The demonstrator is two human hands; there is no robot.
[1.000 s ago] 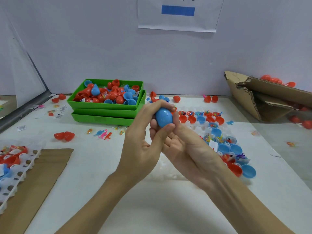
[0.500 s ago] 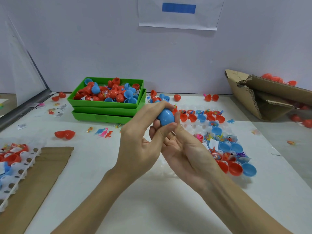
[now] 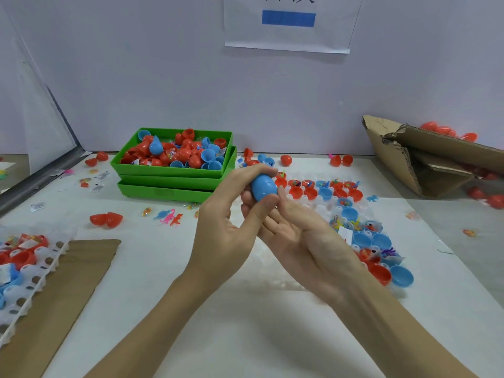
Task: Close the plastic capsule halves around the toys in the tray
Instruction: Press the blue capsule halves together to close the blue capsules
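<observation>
Both hands hold a closed blue capsule (image 3: 264, 188) above the worktop (image 3: 245, 336): the left hand (image 3: 226, 227) pinches it between thumb and curled fingers, and the right hand (image 3: 294, 236) cups it from below with fingertips and thumb against its lower end. Behind and to the right lies the white tray (image 3: 321, 205), its cells holding open red and blue halves with small toys. Two stacked green bins (image 3: 174, 184) of loose halves sit further back on the left, well apart from a torn cardboard box (image 3: 425, 162) on the right.
</observation>
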